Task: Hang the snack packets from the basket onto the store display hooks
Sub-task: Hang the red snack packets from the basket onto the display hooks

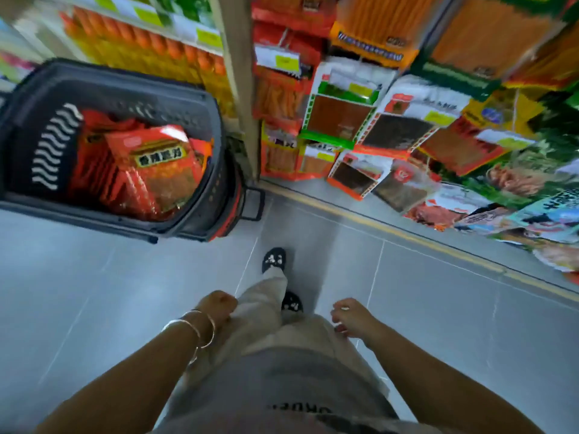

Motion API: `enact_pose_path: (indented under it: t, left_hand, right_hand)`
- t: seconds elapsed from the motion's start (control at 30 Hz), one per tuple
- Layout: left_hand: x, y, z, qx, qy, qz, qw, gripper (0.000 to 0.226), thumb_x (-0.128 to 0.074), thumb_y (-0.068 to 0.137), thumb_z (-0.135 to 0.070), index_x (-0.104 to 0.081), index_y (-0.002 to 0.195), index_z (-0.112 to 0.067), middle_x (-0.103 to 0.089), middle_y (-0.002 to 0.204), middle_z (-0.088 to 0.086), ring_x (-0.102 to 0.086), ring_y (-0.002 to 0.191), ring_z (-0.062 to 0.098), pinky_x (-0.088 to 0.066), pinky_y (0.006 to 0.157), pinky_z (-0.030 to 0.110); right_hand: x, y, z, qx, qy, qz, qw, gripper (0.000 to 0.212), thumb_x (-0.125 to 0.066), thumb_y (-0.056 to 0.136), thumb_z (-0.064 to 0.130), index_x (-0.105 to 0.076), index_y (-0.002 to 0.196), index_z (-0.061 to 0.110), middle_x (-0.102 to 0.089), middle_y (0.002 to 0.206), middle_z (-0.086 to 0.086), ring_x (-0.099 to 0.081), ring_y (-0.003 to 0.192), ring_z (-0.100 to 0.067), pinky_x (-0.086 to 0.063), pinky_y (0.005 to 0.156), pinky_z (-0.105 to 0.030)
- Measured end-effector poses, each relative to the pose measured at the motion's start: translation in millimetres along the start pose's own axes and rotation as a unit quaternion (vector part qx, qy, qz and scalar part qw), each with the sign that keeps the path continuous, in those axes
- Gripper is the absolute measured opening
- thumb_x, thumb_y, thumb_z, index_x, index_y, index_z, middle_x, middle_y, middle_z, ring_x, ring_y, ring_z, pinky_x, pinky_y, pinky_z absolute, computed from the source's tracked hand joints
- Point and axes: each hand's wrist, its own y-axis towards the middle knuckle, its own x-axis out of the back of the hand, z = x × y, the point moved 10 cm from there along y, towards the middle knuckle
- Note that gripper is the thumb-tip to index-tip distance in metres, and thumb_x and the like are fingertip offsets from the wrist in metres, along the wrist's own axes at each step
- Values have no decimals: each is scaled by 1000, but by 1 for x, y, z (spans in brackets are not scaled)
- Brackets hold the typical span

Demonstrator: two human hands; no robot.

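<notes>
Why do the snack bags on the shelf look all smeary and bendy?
Head view: motion blur smears the hanging packets, worst toward the top and right edges; the wide lens makes the shelf post lean; the red packets in the basket look sharper.
</notes>
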Motion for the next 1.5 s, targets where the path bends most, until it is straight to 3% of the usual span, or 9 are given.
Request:
enact_pose_path:
  t: [0.13,0.3,0.47,0.57,0.67,0.8,1.13,1.37,1.5]
  left_hand:
    - [-3,-24,77,34,-50,-47,997,28,-53,89,-19,-61,62,-19,-62,68,2,-54,75,20,-42,66,25]
    - [31,-39,145,81,-248,-149,954,13,-59,88,-22,-68,78,-19,-72,88,10,-64,93,28,-49,92,38]
    - [69,-34,202,112,-296,-151,936,22,-60,85,-20,-64,64,-23,-70,84,10,-64,88,28,-49,85,32]
    - [112,-26,234,124,-310,-138,932,19,-61,84,-18,-65,65,-19,-70,85,13,-63,82,27,-52,83,35]
    - [174,-14,254,110,-355,-133,919,16,-59,88,-13,-61,72,-13,-64,82,14,-58,65,24,-49,63,31]
    - [262,1,265,88,-339,-161,923,8,-55,91,-15,-60,87,-11,-61,83,9,-56,65,19,-36,54,24]
    - [392,41,122,-74,-314,-158,933,17,-47,94,-12,-61,104,-12,-64,97,1,-61,83,12,-47,72,24]
    - [438,103,26,-105,-379,-144,908,21,-42,97,-8,-55,112,-1,-62,89,3,-57,76,13,-44,70,22]
    - [453,143,14,-84,-381,-150,908,22,-43,95,-10,-56,112,-5,-64,98,6,-61,87,17,-49,74,22]
  right_hand:
    - [-28,-3,9,64,-150,-17,987,31,-52,82,6,-46,54,19,-45,60,-1,-43,57,-18,-31,55,-25]
    - [-65,-2,50,108,-232,-10,967,17,-53,88,16,-63,95,4,-63,95,-9,-60,87,-26,-43,67,-28]
    - [-117,2,104,120,-235,-13,964,13,-49,89,5,-54,80,-3,-56,86,-34,-56,73,-32,-33,64,-28]
    - [-167,1,141,136,-248,8,959,11,-48,88,4,-52,79,7,-52,79,-16,-50,77,-23,-35,69,-29]
    - [-215,-2,181,152,-226,21,962,10,-49,91,9,-54,85,15,-59,89,-8,-56,86,-23,-42,77,-30]
    - [-270,-15,249,197,-139,41,970,17,-47,95,12,-54,87,24,-59,84,0,-56,69,-13,-43,62,-23]
    - [-282,9,420,277,-34,9,960,13,-49,96,17,-55,106,24,-65,93,1,-62,74,-8,-47,60,-16]
    - [-247,124,468,174,-82,-34,981,44,-62,89,36,-45,126,19,-57,102,7,-57,97,-17,-46,93,-38]
    - [-233,183,467,115,-104,-76,985,65,-70,81,40,-40,134,15,-52,130,-7,-53,114,-26,-43,100,-40]
